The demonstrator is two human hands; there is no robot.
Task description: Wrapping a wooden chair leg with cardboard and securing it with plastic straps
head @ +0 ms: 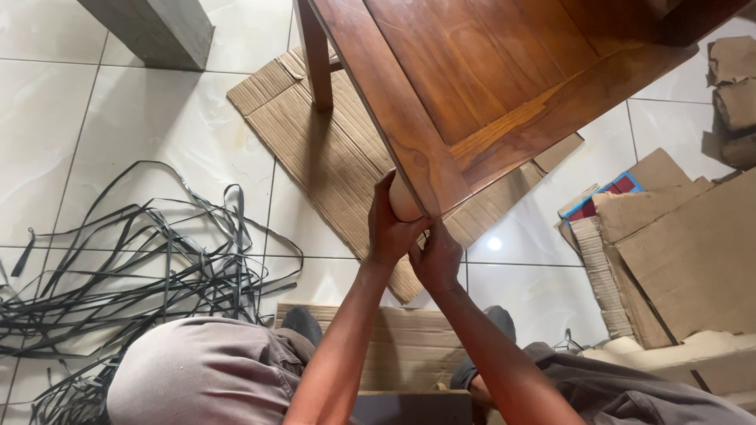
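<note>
We have both hands up at the near corner of the brown wooden bench (472, 86) — our left hand (390, 228) is curled shut around a pale round piece (403, 201) under the corner, and our right hand (437, 256) is pinched closed just below it, touching the left one. The bench stands bare on flat cardboard (331, 149) with black straps (150, 267) loose on the floor, so the unwrapping looks mostly done, we think. We cannot see what the pale piece is — our fingers and the bench edge hide it.

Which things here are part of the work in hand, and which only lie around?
In use:
- left hand
- right hand
- pale roll
- wooden table

Lying about:
- black straps
- flat cardboard
- cardboard pile
</note>
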